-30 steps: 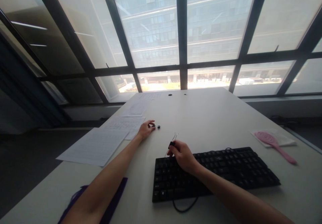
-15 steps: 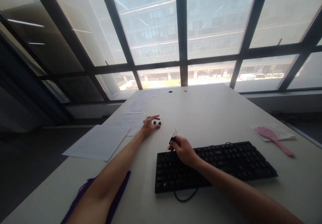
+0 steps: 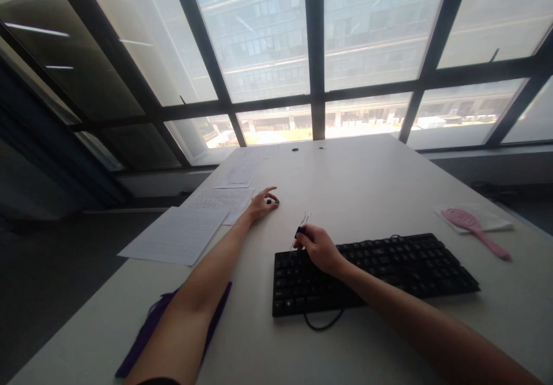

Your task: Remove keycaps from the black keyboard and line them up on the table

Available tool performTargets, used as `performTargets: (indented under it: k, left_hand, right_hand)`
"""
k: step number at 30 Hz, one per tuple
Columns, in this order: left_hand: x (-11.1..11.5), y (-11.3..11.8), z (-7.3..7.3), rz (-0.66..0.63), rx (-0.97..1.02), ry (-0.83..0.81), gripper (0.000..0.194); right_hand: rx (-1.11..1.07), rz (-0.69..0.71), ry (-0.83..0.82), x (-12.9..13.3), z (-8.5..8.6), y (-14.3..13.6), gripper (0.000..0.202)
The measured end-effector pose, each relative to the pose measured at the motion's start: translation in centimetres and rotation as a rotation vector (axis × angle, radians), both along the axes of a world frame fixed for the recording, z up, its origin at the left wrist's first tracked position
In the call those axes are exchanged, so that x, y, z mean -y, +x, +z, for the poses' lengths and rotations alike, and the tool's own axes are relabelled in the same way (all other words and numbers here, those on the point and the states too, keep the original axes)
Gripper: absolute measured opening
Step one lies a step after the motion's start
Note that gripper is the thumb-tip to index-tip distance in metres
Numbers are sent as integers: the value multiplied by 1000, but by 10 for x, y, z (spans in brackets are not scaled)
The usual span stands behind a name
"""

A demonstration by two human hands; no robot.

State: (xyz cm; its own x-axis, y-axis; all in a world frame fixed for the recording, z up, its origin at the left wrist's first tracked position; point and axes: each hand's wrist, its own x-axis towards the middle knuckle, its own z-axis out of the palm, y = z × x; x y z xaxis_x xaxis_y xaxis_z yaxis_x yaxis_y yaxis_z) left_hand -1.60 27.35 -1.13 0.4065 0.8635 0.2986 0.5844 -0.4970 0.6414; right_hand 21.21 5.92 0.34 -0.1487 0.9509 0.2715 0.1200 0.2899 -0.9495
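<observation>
My left hand (image 3: 261,204) is at the left of the white table, its thumb and bent fingers closed around small black keycaps (image 3: 269,202). One finger stretches out above them. The fingers partly cover the keycaps, so the contact is hard to see. My right hand (image 3: 322,249) grips a wire keycap puller (image 3: 301,231) by its black middle. Thin wire ends stick out above and below the fingers. This hand is over the upper left part of a black keyboard (image 3: 389,267), and its forearm crosses the keys.
Paper sheets (image 3: 177,235) lie along the table's left edge. A purple cloth (image 3: 147,336) is under my left forearm. At the right, a pink hairbrush (image 3: 475,232) rests partly on a white packet (image 3: 496,222). A cable loop (image 3: 322,328) pokes out in front of the keyboard.
The fingers of my left hand have come closer together around the keycaps. My right hand keeps the puller in about the same place. The whole view has shifted slightly.
</observation>
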Motion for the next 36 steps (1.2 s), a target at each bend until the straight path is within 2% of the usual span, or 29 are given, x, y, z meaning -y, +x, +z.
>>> performTargets:
  k: [15, 19, 21, 25, 27, 29, 33, 36]
  left_hand:
    - [-8, -1, -4, -29, 25, -32, 79]
    - [1, 2, 2, -4, 28, 22, 78]
    - [10, 5, 8, 50, 31, 87, 70]
    - [48, 16, 24, 151, 10, 203, 44]
    - [80, 25, 31, 137, -13, 223, 32]
    - [118, 35, 35, 61, -45, 229, 24]
    - [192, 54, 31, -29, -26, 129, 30]
    - [221, 60, 23, -29, -38, 118, 34]
  right_hand:
    - [-42, -14, 7, 1, 3, 1, 19]
    - [-128, -167, 53, 3, 5, 2, 20]
    - [-125, -252, 78, 3, 5, 4, 20]
    - [9, -219, 73, 3, 5, 6, 21]
    - [58, -177, 59, 2, 5, 6, 19]
    - [97, -153, 57, 2, 5, 6, 18]
    - [146, -79, 67, 1, 6, 6, 18]
    - [191, -6, 96, 2, 7, 7, 18]
